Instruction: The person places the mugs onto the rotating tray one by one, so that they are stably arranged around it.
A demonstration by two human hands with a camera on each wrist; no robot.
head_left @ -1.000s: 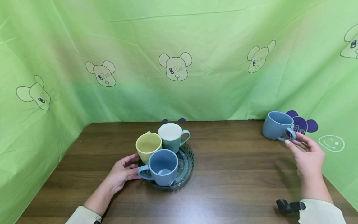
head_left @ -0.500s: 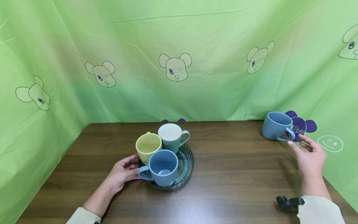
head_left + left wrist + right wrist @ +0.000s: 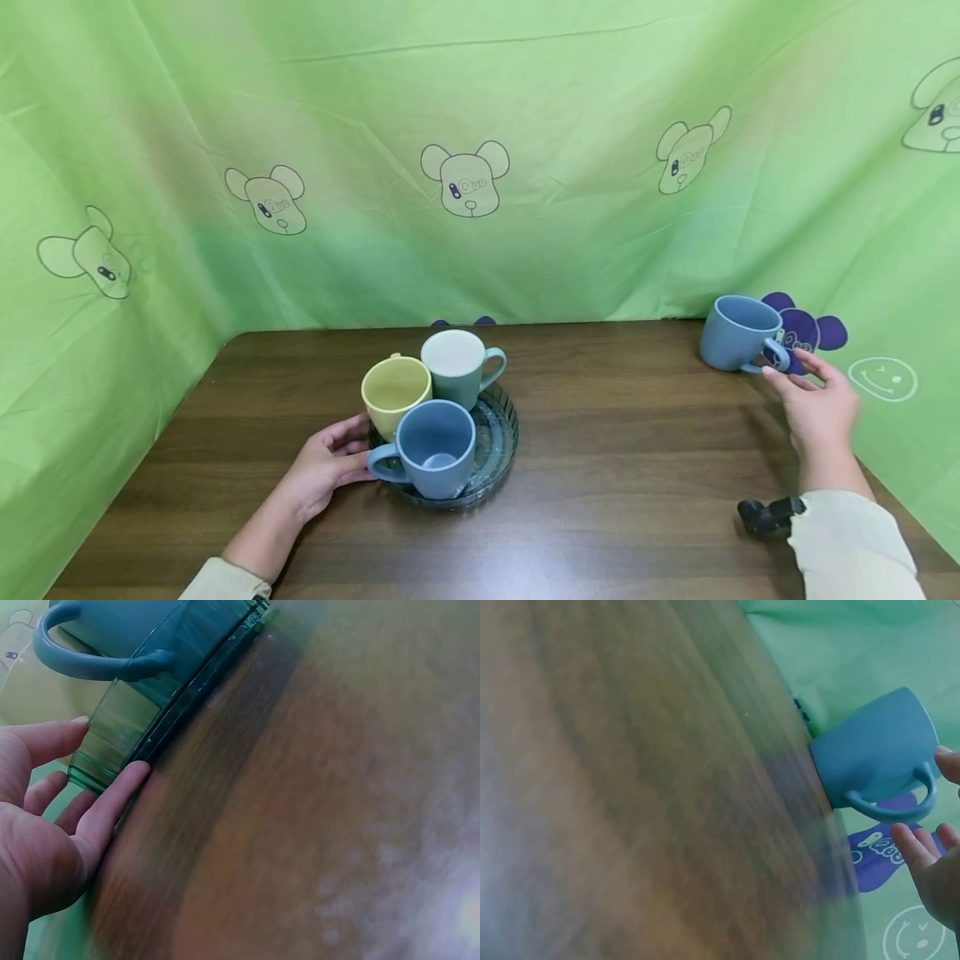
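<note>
A clear green glass dish [image 3: 491, 454] stands on the table, with a yellow cup [image 3: 384, 408], a teal mug [image 3: 463, 385] with white inside, and a blue mug [image 3: 442, 467] in it. My left hand [image 3: 324, 467] holds the dish's left side; in the left wrist view its bent fingers and thumb lie along the outer glass wall [image 3: 120, 720]. Another blue mug [image 3: 731, 337] stands upright at the far right corner. Close by its handle [image 3: 900, 814] is my right hand [image 3: 819, 408], thumb and fingers apart, gripping nothing.
The brown wooden table [image 3: 600, 467] ends at a green patterned cloth [image 3: 577, 233], which hangs behind and at both sides. A black wrist mount [image 3: 768, 515] sticks out from my right sleeve.
My right hand has drawn back slightly from the blue mug's handle, then come close to it again. That mug, the dish and my left hand have stayed in place.
</note>
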